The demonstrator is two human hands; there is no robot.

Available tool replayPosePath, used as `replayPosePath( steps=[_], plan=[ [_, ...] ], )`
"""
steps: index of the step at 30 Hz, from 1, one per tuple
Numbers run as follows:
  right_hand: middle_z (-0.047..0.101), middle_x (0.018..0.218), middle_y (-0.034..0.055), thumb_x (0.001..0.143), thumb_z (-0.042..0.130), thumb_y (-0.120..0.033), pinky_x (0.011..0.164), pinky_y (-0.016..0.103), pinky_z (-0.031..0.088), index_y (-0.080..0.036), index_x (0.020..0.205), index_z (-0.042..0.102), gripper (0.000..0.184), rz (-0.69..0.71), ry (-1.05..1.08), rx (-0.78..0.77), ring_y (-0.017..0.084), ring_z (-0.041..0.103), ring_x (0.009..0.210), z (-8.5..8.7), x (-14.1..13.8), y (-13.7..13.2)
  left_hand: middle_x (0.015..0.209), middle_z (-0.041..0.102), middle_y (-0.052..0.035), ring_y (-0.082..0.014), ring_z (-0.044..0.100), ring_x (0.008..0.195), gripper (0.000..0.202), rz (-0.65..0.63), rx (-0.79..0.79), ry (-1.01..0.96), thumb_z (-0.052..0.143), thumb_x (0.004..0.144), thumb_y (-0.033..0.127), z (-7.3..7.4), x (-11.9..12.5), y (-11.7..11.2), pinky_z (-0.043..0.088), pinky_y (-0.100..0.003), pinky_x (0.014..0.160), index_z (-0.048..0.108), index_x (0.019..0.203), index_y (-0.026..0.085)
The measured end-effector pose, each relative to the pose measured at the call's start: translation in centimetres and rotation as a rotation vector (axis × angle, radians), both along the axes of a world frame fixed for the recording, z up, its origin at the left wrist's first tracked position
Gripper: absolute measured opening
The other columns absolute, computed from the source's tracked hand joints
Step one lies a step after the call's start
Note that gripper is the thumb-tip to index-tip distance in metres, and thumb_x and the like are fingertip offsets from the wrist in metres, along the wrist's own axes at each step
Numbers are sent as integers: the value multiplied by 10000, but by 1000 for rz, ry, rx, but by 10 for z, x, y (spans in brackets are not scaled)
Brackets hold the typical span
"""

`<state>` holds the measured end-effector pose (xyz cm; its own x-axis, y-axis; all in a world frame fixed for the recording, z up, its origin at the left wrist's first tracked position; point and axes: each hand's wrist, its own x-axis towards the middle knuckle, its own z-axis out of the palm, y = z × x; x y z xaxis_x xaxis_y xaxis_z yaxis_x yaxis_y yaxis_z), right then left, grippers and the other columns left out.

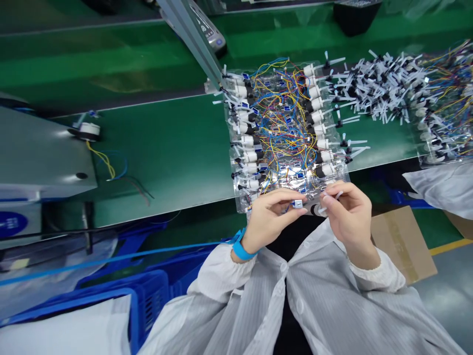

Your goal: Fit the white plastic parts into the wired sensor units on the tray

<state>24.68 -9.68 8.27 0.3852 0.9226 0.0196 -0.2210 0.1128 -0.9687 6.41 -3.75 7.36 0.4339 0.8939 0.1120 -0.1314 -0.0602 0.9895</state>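
Blue, yellow and red wires (284, 118) are tangled across a clear plastic tray (334, 183). A blue-and-white connector (297, 203) is seen, and white plastic stems (380, 88) are flecked with black. The conveyor belt (166, 143) is coloured green, the crate (155, 301) blue, the wrist strap (240, 249) bright blue, and the smock (295, 305) white with fine grey stripes.

Factory floor, electronics assembly line. Evidence: a green conveyor belt (158, 153) carrying clear plastic trays (332, 172) of wired parts (250, 142), blue plastic crates (155, 301) alongside the line, and a striped anti-static smock (325, 310) and blue wrist strap (242, 249) on the operator.
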Motion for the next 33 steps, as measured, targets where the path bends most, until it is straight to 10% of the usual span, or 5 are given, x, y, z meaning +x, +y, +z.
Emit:
replayPosePath(
  steps=[15,26,33],
  plan=[
    [792,956,11,893,821,-98,754,309,609,-304,1091,818,286,108,-276,41,162,731,866,-1,-6,-10,948,831,-82,-179,781,900,174,46,-11,-34,945,796,238,-3,2,-1,667,-274,798,878,957,227],
    [789,882,13,880,847,-164,723,303,640,-262,980,798,149,50,-290,-18,168,749,809,0,-11,-10,867,798,-58,-102,690,601,180,95,-95,-55,955,785,272,-3,5,-6,573,-190,489,879,936,210],
    [795,836,19,862,871,-191,725,316,637,-252,881,783,108,18,-239,-42,187,773,823,-4,-11,-9,862,832,-65,-162,775,768,156,141,181,89,937,820,279,-2,4,-4,648,-254,688,874,952,225]
  ],
)
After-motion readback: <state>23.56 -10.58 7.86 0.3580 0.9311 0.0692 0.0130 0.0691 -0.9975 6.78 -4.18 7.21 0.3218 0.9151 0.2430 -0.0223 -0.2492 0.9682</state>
